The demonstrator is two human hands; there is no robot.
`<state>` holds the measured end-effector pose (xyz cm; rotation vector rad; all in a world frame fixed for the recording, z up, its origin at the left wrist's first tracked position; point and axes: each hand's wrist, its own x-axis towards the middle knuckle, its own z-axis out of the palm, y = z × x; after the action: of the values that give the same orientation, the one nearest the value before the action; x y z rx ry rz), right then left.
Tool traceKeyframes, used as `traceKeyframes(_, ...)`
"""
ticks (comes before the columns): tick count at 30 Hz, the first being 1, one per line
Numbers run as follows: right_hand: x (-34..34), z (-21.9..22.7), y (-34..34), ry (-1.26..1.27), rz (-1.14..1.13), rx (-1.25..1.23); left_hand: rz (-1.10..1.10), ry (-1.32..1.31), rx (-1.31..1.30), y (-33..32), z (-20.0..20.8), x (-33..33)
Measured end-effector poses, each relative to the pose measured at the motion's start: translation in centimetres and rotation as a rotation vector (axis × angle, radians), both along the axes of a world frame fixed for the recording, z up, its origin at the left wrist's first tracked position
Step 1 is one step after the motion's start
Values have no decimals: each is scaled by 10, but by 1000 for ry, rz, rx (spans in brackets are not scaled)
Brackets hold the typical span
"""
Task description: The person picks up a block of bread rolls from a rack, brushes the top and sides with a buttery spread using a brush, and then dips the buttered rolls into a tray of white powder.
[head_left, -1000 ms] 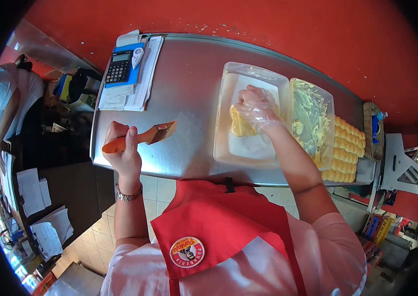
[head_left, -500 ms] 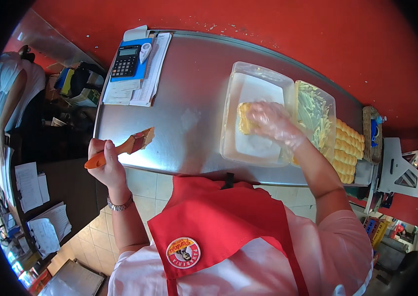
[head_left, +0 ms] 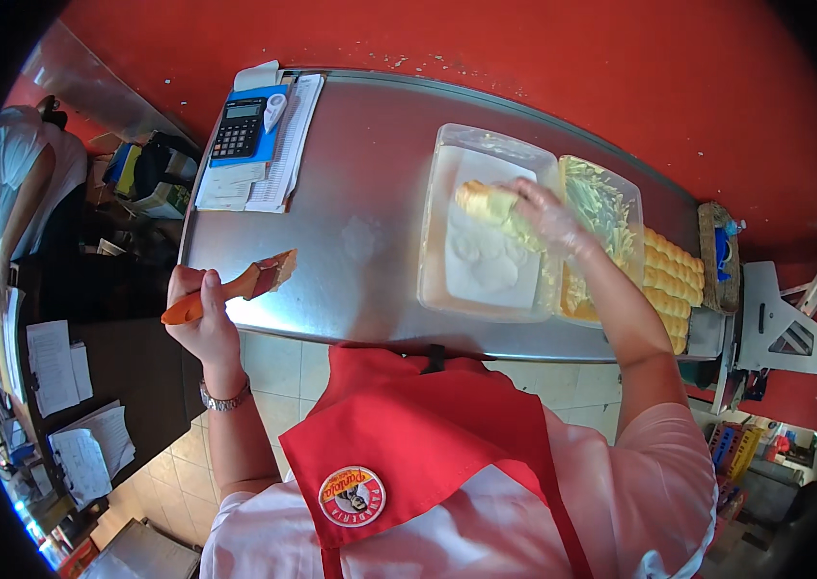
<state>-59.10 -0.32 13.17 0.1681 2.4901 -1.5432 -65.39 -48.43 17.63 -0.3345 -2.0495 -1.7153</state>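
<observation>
L hand [head_left: 204,317] is off the near L part of the metal table [head_left: 360,183], fingers curled & clamped on the orange handle of a brush [head_left: 237,286], thumb pressed along it. Brush tilts up, bristles pointing R & away from the body, not touching anything. Watch [head_left: 225,398] on L wrist.

R hand [head_left: 553,220], in a clear plastic glove, is over the R side of a see-through bin [head_left: 432,275]. Its fingers are together, clamped on the R part of a bread roll [head_left: 493,206], w/ a golden L end & a pale, creamy-looking middle. Roll is inside the bin's outline, above the white stuff [head_left: 488,261] covering the bottom; can't tell if it touches. Exact fingertip positions hard to see.

Just R of the bin: a 2nd clear tub [head_left: 603,205], streaked w/ yellow spread, partly behind the R forearm. Further R: rows of golden rolls [head_left: 671,280], packed side by side, then a wicker basket [head_left: 707,253] w/ something blue in it.

Far L of table: calculator [head_left: 238,132] on a blue folder [head_left: 264,150], w/ papers [head_left: 285,169] underneath/beside. Person wears a red apron [head_left: 408,425]. Co-worker [head_left: 27,183] in a light top at far L, well apart.
</observation>
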Motion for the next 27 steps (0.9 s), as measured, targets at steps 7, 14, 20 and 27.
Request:
traceKeyframes(7,6,0,-3,-278,-477,-790,27,43,-78,-8,-11,17)
traceKeyframes(14,15,-56,-20,-184,-458,-775,19,17,-47,-6,-5,26)
traceKeyframes(20,31,-14,-7,-303,-294,-801,19,72,-67,-7,5,27)
traceKeyframes(27,45,-23,41,-640,-151,-748,56,13,-64,-17,-4,38)
